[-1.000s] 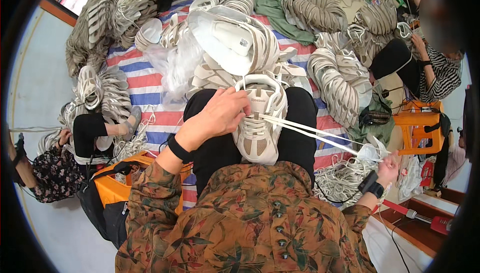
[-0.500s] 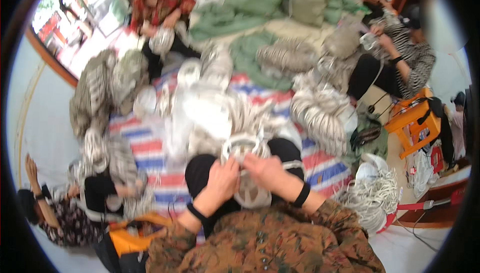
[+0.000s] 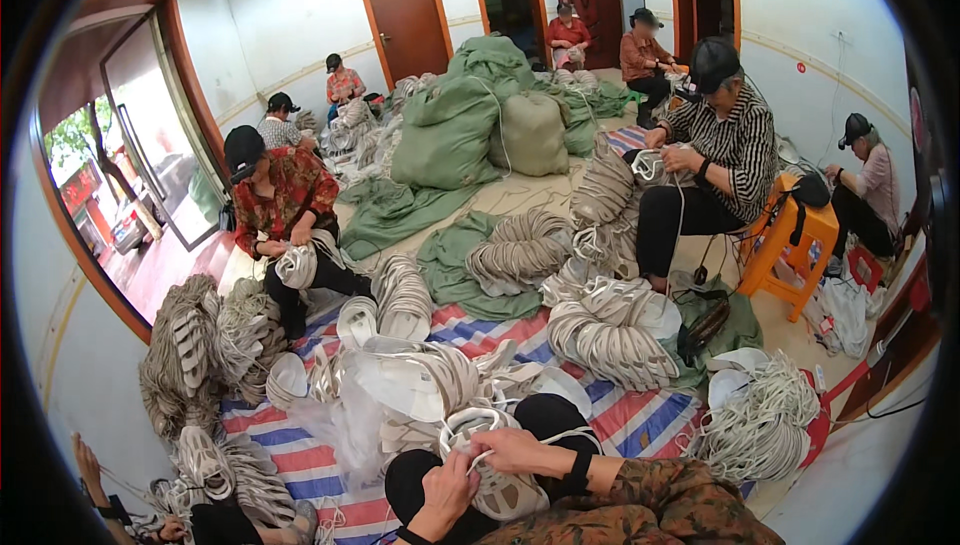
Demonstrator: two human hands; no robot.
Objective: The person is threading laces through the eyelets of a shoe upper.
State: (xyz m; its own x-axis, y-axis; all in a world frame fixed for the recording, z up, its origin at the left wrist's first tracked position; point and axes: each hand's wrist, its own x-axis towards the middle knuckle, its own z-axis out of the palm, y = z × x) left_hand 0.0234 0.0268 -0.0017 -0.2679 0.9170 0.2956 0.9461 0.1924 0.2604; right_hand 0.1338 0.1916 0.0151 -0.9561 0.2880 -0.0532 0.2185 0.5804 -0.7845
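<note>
A beige and white shoe upper [image 3: 510,497] rests between my knees, its toe end toward me. My left hand [image 3: 448,490] is closed at its left edge, fingers pinched by the eyelets. Just right of it, my right hand [image 3: 508,451] is closed on a white shoelace [image 3: 482,461] at the upper's opening. A loose length of lace [image 3: 578,433] runs out over my right knee. My fingers cover part of the eyelet rows. Beyond my knees lie more shoe uppers [image 3: 440,375] in a heap.
A red, white and blue striped sheet [image 3: 640,430] covers the floor. Stacked uppers [image 3: 615,335] and a bundle of white laces [image 3: 760,415] lie to the right. Green sacks [image 3: 440,145] stand ahead. Several people sit around working, one beside an orange stool [image 3: 800,245].
My view has tilted up, bringing the far doors and more people into sight. Both hands stay at the shoe upper; the right now lies across its opening, the left slightly lower.
</note>
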